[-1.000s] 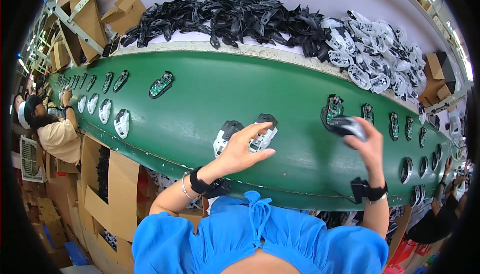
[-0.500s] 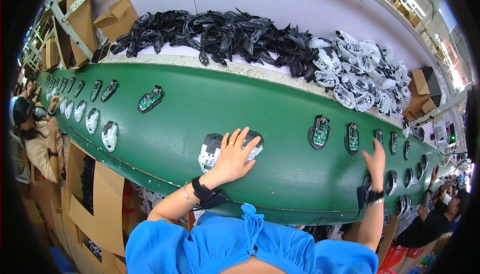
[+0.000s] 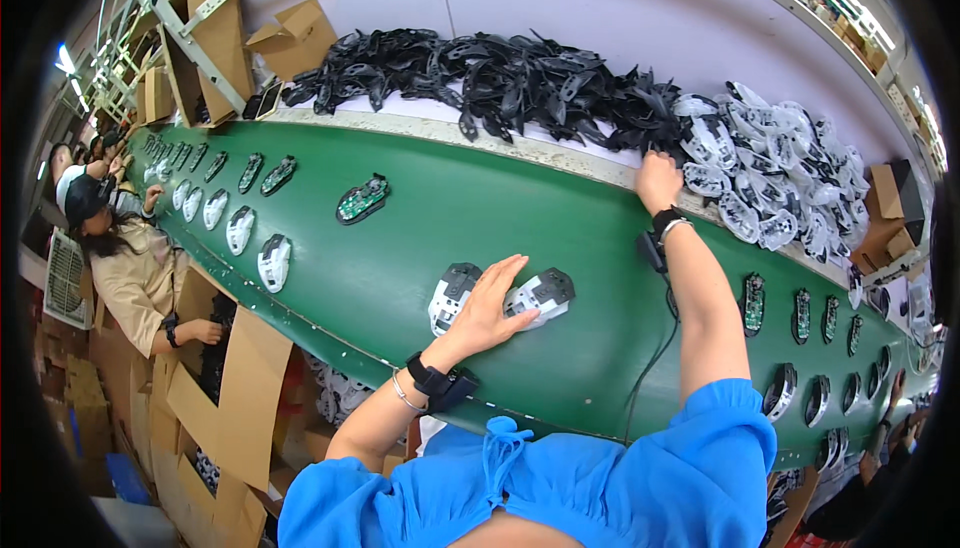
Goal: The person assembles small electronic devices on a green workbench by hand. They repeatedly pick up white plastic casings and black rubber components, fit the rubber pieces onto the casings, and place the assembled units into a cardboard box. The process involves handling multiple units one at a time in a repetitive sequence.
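My left hand [image 3: 484, 314] lies open on the green belt, its fingers stretched between two white-and-dark-grey computer mouse shells. One shell [image 3: 453, 293] is partly under its left side; the other shell [image 3: 545, 295] lies tilted at its right, by the thumb and fingers. At the far edge of the belt, my right hand [image 3: 659, 184] is curled at the pile of black plastic mouse parts [image 3: 540, 83], where it borders the white shells [image 3: 790, 163]. Its fingertips are hidden among the dark parts, so what they grip cannot be made out.
Mouse bases with green circuit boards [image 3: 362, 199] stand spaced along the green conveyor belt [image 3: 400, 248], with white shells [image 3: 274, 263] in a nearer row at left. A cable hangs from my right wrist. Co-workers [image 3: 130, 268] sit left and right. Cardboard boxes [image 3: 232, 408] stand below left.
My right hand has swung from the belt's right side up and left to the pile's edge. My left hand still rests by the two shells, the right one now more uncovered. The view has shifted.
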### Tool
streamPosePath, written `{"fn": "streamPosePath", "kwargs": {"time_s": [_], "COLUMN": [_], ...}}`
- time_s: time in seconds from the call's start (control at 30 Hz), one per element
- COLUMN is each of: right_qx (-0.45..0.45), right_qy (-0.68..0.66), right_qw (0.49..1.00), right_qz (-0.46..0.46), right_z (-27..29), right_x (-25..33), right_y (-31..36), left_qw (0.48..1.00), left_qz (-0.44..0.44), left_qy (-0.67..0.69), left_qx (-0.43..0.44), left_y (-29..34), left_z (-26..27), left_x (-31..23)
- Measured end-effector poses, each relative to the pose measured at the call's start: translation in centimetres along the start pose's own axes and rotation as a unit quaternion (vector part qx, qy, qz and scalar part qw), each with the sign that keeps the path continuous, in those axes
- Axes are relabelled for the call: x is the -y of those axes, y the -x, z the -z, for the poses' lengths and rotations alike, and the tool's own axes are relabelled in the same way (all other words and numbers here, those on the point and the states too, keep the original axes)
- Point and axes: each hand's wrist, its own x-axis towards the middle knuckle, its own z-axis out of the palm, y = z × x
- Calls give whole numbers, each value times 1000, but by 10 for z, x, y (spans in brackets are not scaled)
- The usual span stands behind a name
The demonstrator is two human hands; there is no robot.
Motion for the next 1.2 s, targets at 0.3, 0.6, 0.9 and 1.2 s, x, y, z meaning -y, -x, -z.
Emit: {"fn": "streamPosePath", "kwargs": {"time_s": [0.3,0.6,0.9,1.2], "right_qx": [286,25,367,343], "right_qy": [-373,-294,-452,-811], "right_qw": [869,924,806,462], "right_qz": [155,244,-107,-107], "right_z": [100,126,120,207], "right_x": [-50,-14,-9,28], "right_y": [75,204,229,215], "left_qw": [986,988,874,736], "left_qz": [64,118,244,240], "left_qy": [-152,-89,420,631], "left_qx": [-11,46,19,-44], "left_y": [0,-3,3,-2], "left_z": [-23,-13,4,27], "left_x": [-12,-22,-40,-97]}}
